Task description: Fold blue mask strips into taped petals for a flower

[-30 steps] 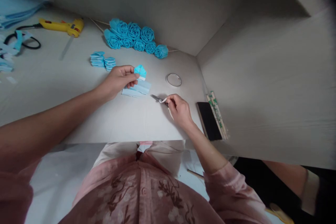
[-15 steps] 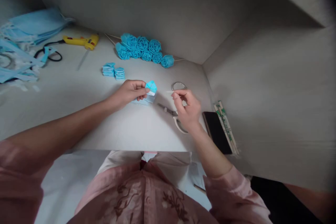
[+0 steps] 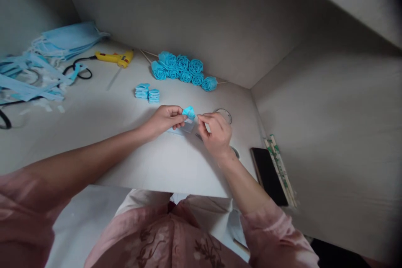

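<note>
My left hand (image 3: pixel 166 119) pinches a small folded blue piece of mask fabric (image 3: pixel 189 112) between thumb and fingers. Close to its right side, my right hand (image 3: pixel 217 130) has thumb and forefinger pressed together on a thin, whitish strip (image 3: pixel 197 117), too small to make out fully. Under the hands lies a flat pale-blue sheet (image 3: pixel 176 132), partly covered. A ring-shaped roll (image 3: pixel 226 114) rests just behind my right hand. Scissors (image 3: pixel 235 152) lie beneath that hand, mostly hidden. Two stacks of folded blue pieces (image 3: pixel 142 91) sit beyond my left hand.
Blue fabric roses (image 3: pixel 183 69) on sticks lie along the back wall. Further left are a yellow glue gun (image 3: pixel 114 58), a pile of blue masks (image 3: pixel 70 39) and cut strips (image 3: pixel 34 81). A black phone (image 3: pixel 269 176) and wrapped sticks (image 3: pixel 281 169) line the right side.
My right hand has moved left, bringing the whitish strip up to the blue piece, and now covers more of the scissors. The whole view has shifted slightly.
</note>
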The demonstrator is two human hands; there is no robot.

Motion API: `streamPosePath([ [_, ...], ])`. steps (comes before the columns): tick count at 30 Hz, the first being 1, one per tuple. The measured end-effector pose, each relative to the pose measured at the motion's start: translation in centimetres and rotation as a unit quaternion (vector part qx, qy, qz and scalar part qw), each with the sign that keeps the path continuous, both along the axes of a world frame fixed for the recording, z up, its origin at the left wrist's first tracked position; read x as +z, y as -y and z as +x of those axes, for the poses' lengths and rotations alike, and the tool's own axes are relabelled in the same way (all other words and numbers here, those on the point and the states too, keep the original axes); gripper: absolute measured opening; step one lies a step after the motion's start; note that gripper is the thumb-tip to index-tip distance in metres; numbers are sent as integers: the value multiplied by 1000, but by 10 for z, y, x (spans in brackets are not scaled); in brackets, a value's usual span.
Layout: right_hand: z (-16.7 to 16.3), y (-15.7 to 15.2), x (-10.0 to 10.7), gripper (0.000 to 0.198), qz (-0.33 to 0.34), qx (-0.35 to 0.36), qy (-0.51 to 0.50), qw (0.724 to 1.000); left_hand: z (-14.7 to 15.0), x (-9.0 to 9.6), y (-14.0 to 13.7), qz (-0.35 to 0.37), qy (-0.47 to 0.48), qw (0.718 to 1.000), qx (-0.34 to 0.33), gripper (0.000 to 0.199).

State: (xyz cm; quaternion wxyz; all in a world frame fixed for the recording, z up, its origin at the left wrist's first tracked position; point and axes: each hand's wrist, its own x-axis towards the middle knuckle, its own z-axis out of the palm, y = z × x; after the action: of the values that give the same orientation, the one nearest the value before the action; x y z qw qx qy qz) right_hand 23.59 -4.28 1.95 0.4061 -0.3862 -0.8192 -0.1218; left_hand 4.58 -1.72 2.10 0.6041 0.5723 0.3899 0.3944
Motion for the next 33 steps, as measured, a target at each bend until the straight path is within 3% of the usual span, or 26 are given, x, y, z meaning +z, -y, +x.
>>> streamPosePath([
  [14,-7,0,-1,17,12,-41,3,999,2,1,3,-10,12,1000,19,26],
  [33,-13,-2,-5,24,14,-41,68,997,3,0,2,-9,11,1000,8,23],
])
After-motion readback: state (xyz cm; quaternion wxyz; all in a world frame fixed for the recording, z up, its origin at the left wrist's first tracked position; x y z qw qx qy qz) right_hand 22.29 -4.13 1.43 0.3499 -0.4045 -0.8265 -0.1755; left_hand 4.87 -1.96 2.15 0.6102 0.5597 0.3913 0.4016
